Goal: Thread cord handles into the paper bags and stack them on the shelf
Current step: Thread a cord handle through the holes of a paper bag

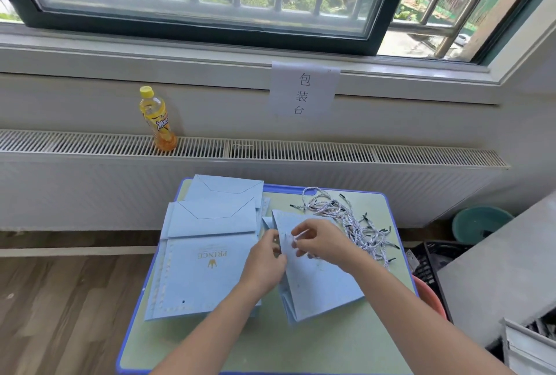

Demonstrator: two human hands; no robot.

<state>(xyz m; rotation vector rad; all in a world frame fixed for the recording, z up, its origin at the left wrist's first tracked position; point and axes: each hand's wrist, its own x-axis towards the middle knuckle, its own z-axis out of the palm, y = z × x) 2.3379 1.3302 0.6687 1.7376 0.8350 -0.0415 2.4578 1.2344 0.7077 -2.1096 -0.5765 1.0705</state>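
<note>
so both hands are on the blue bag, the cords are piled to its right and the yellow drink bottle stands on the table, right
Not quite: the head view shows the yellow drink bottle standing on the radiator grille under the window, not on the table. Both hands and the cord pile are as you say.

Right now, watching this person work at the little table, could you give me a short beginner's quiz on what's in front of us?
1. True or false: the yellow-capped bottle stands on the table.
2. Which lies to the right of the bag being worked on? A) the stack of flat blue bags B) the pile of cords C) the paper sign
3. Fill in: the right hand pinches a white ____ over the bag, while the left hand holds the bag's edge.

Key: 1 false, it stands on the radiator grille under the window. 2 B. 3 cord.
</note>
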